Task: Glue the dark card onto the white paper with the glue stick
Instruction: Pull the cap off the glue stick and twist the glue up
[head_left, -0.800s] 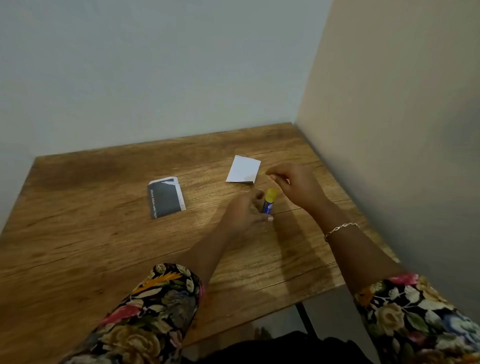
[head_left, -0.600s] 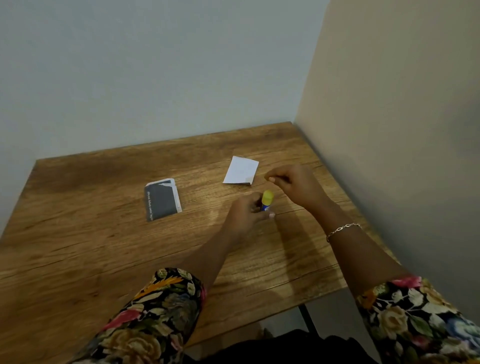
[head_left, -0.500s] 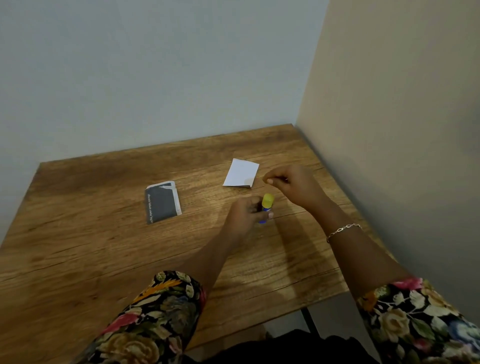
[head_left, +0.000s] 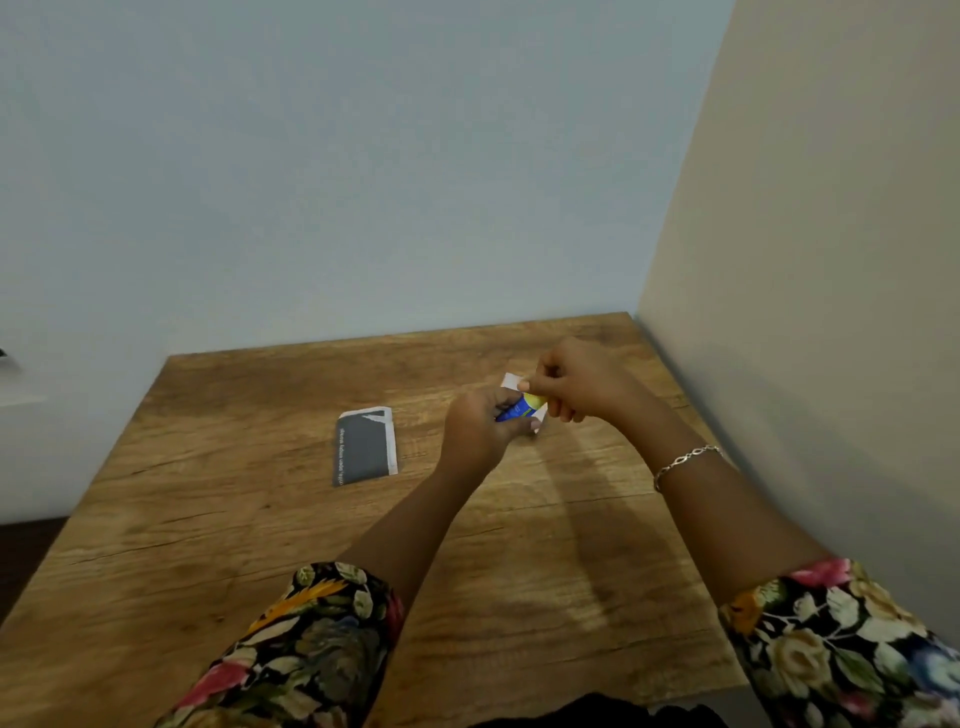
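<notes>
We see one wood-grain counter (head_left: 218, 525), matte and streaked, set in a corner between two plain walls. On it lies one flat rectangular dark card (head_left: 363, 448) with a pale border, long axis running away from us. One cylindrical glue stick (head_left: 519, 408), blue body and yellow cap, is held just above the counter with its long axis tilted, cap end toward the right. Our left hand (head_left: 480, 426) has its grip wrapped round the blue body; our right hand (head_left: 576, 382) pinches the yellow cap. One white paper (head_left: 511, 380) shows only as corners behind both hands. A chain bracelet (head_left: 685, 460) circles the right wrist; both sleeves are floral fabric.
</notes>
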